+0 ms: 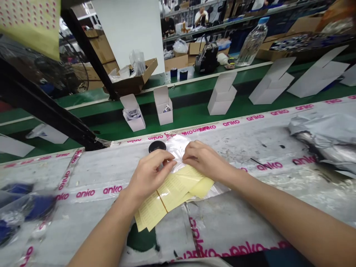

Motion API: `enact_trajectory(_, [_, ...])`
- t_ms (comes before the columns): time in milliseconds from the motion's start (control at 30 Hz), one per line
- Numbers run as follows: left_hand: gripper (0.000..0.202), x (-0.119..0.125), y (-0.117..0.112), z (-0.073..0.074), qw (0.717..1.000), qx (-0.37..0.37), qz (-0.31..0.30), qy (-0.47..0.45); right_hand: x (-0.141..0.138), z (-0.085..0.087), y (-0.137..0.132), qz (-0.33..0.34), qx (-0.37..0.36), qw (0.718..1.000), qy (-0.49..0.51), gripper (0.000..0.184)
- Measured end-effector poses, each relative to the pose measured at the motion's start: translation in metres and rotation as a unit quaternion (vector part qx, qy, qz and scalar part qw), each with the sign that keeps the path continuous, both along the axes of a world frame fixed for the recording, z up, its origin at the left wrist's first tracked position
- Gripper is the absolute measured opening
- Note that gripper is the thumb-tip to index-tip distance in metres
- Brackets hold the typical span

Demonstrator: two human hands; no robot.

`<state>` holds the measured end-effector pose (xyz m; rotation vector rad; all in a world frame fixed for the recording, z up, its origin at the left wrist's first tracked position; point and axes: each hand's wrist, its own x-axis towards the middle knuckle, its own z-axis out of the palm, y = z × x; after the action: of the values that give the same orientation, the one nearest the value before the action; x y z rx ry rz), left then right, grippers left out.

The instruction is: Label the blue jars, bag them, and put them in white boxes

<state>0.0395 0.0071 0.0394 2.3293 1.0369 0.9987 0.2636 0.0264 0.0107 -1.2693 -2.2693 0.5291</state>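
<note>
Pinching translucent plastic bag point(179, 145) betw. fingertips, L hand point(151, 170) and R hand point(204, 158) sit close together, presumably for control; bag lies on grey film-covered bench point(93, 170), pale-yellow printed paper sheets point(175, 186) against it.

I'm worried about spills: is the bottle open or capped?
Capped: the bottle has a blue cap on top. How tight, I cannot tell.

Sheets point(175, 189) over table point(91, 168), bags point(36, 207) at left, boxes point(165, 115) on conveyor point(190, 107) behind
</note>
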Motion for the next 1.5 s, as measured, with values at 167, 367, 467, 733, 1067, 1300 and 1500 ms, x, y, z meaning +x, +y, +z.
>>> enact_trajectory(167, [0.016, 0.006, -0.001, -0.002, 0.998, -0.035, 0.026, -0.039, 0.008, 0.003, -0.006, 0.043, 0.101, 0.989, 0.095, 0.017])
enact_trajectory(367, [0.051, 0.016, -0.004, 0.001, 0.946, -0.299, 0.074, -0.097, 0.005, 0.012, -0.011, 0.08, 0.196, 0.961, 0.176, 0.02])
enact_trajectory(467, [0.044, 0.022, -0.006, 0.001, 0.929, -0.345, 0.066, -0.115, 0.001, 0.014, -0.012, 0.059, 0.208, 0.959, 0.184, 0.02])
enact_trajectory(733, [0.024, 0.025, -0.006, 0.003, 0.883, -0.373, 0.093, -0.269, -0.002, 0.028, -0.018, -0.011, 0.282, 0.942, 0.18, 0.022])
enact_trajectory(1067, [0.023, 0.008, -0.005, 0.011, 0.969, -0.101, -0.014, -0.223, -0.016, 0.043, -0.02, 0.001, -0.093, 0.895, 0.437, 0.009])
enact_trajectory(1300, [0.044, -0.002, -0.003, 0.019, 0.85, -0.346, -0.042, -0.395, -0.017, 0.045, -0.02, -0.018, -0.311, 0.791, 0.527, 0.031])
enact_trajectory(1500, [0.029, -0.035, 0.01, 0.031, 0.804, -0.545, -0.019, -0.239, -0.022, 0.038, -0.008, 0.002, -0.465, 0.788, 0.403, 0.029])
